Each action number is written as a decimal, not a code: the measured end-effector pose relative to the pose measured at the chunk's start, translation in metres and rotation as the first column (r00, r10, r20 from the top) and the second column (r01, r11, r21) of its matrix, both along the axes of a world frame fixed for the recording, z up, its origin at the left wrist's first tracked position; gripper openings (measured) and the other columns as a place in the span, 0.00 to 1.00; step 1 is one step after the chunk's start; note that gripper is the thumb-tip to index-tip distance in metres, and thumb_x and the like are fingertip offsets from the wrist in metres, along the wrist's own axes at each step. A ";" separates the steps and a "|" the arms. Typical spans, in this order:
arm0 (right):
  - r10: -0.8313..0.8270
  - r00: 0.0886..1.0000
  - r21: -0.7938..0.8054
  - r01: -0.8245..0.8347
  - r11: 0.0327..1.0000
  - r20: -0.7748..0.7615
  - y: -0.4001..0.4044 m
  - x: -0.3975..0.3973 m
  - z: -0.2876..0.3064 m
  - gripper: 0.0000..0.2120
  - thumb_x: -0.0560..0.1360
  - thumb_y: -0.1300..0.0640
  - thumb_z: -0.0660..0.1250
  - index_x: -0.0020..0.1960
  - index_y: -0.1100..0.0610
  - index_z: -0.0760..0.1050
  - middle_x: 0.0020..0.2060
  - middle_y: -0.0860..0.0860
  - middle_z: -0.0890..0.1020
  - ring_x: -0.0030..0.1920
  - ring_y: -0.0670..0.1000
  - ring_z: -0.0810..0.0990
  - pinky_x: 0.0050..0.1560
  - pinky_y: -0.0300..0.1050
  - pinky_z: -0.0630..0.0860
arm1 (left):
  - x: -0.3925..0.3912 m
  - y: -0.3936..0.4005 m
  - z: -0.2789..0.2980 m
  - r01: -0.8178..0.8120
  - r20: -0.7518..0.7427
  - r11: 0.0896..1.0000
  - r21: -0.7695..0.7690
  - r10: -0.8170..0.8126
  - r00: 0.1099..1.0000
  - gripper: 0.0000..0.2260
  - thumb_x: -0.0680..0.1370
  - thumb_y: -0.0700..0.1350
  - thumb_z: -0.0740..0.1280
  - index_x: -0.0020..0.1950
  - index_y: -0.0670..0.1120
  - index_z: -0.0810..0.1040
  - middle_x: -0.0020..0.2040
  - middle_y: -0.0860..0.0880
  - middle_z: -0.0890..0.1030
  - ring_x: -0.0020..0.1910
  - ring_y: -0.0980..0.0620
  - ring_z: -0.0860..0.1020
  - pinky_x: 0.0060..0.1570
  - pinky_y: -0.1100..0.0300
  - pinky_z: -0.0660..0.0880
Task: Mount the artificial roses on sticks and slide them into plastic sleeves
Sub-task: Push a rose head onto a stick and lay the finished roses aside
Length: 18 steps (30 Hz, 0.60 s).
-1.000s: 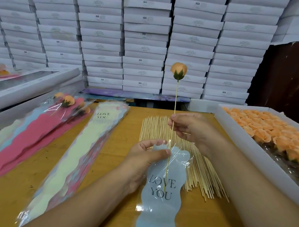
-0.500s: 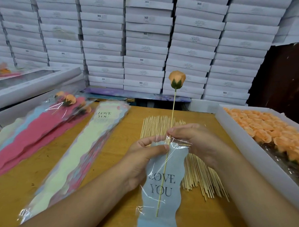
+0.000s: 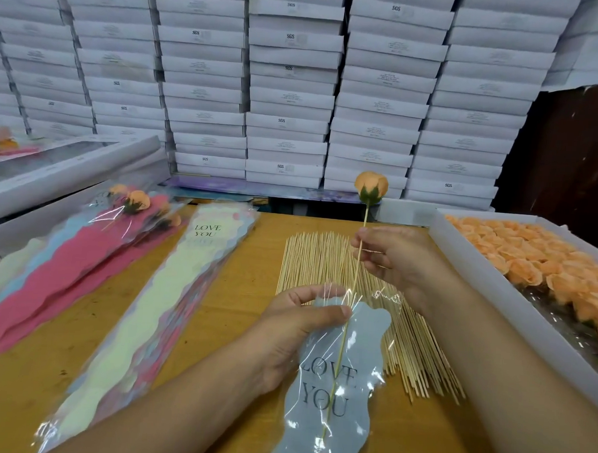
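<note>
An orange artificial rose [image 3: 371, 187] sits on top of a thin wooden stick [image 3: 357, 266]. My right hand [image 3: 392, 261] pinches the stick a little below the flower. The stick's lower part runs down inside a clear plastic sleeve [image 3: 331, 392] with a pale blue backing printed "LOVE YOU". My left hand [image 3: 300, 325] grips the sleeve at its open top, thumb over the front film. The sleeve's lower end leaves the frame at the bottom.
Loose wooden sticks [image 3: 327, 261] lie in a pile on the wooden table [image 3: 44, 379]. A white tray [image 3: 487, 279] of orange rose heads stands at the right. Empty sleeves [image 3: 157, 309] and finished sleeved roses [image 3: 84, 247] lie at the left. White boxes [image 3: 290, 89] are stacked behind.
The stick has slid deeper into the sleeve and the rose has come lower. My right hand has shifted its pinch up the stick.
</note>
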State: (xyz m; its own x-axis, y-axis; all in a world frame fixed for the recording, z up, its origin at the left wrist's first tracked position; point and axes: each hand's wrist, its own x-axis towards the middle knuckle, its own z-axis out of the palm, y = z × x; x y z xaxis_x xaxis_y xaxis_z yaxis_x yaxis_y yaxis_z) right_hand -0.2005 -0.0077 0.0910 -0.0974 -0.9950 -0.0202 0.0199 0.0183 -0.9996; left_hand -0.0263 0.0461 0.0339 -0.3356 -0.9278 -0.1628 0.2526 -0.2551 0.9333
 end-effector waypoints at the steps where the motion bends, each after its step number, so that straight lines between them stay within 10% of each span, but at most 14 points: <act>1: -0.005 1.000 0.000 0.005 1.000 -0.001 -0.001 -0.001 -0.002 0.04 0.77 0.59 0.71 0.46 0.59 0.83 0.38 0.49 0.86 0.34 0.45 0.82 0.33 0.35 0.77 | 0.000 0.000 0.000 -0.002 0.002 1.000 0.008 0.002 1.000 0.14 0.65 0.37 0.78 0.49 0.47 0.86 0.49 0.39 0.86 0.40 0.46 0.85 0.41 0.55 0.83; 8: 0.081 0.995 0.032 -0.080 0.996 -0.051 0.009 -0.001 -0.017 0.05 0.73 0.58 0.74 0.46 0.59 0.84 0.41 0.51 0.87 0.36 0.45 0.84 0.34 0.37 0.77 | 0.002 -0.002 0.001 -0.010 -0.013 0.999 0.037 0.011 1.000 0.15 0.61 0.39 0.79 0.46 0.49 0.87 0.48 0.39 0.86 0.39 0.46 0.85 0.37 0.56 0.82; 18: 0.204 0.975 0.084 -0.197 0.977 -0.090 0.020 -0.004 -0.022 0.10 0.64 0.52 0.78 0.42 0.55 0.87 0.46 0.57 0.87 0.48 0.55 0.82 0.56 0.49 0.78 | 0.004 -0.005 0.001 -0.028 0.018 0.998 0.050 0.027 0.999 0.28 0.63 0.39 0.82 0.62 0.42 0.81 0.54 0.38 0.85 0.48 0.42 0.82 0.57 0.45 0.78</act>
